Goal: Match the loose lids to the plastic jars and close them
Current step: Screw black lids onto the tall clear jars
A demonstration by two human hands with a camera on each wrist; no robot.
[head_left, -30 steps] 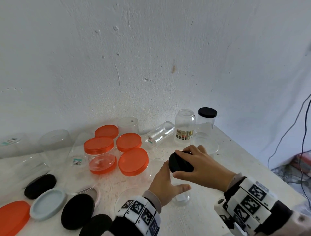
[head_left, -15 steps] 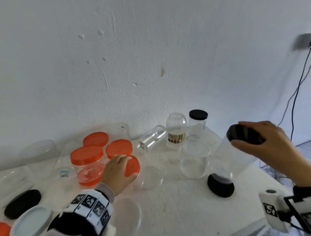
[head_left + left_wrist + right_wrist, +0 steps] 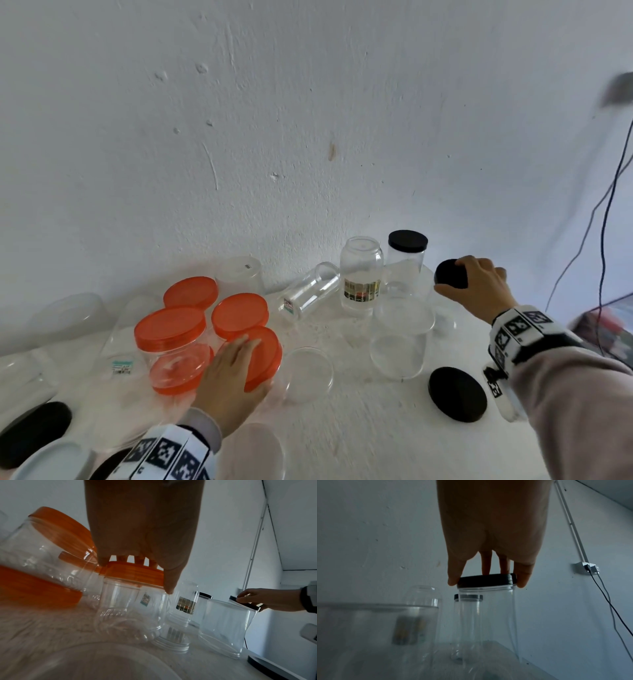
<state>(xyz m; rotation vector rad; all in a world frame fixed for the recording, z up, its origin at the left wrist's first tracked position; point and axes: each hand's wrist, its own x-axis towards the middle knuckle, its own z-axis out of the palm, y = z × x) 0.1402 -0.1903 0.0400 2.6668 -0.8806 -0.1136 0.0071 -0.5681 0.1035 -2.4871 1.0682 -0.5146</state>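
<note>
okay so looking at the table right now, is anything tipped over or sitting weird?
Yes. One small clear jar lies on its side near the wall, between the orange-lidded jars and the labelled jar, while its neighbours stand upright. It has no lid. Nothing looks spilled or broken.

I see my right hand (image 3: 479, 291) on the lid (image 3: 487, 580) of a jar (image 3: 488, 622) at the table's (image 3: 359, 428) far right, just beside another lidded jar (image 3: 406, 260) by the wall. Open jar (image 3: 399, 339) in front of those, loose lid (image 3: 457, 394) nearer me. Left hand (image 3: 233, 377) on a capped jar (image 3: 130, 601) in the left cluster.
</note>
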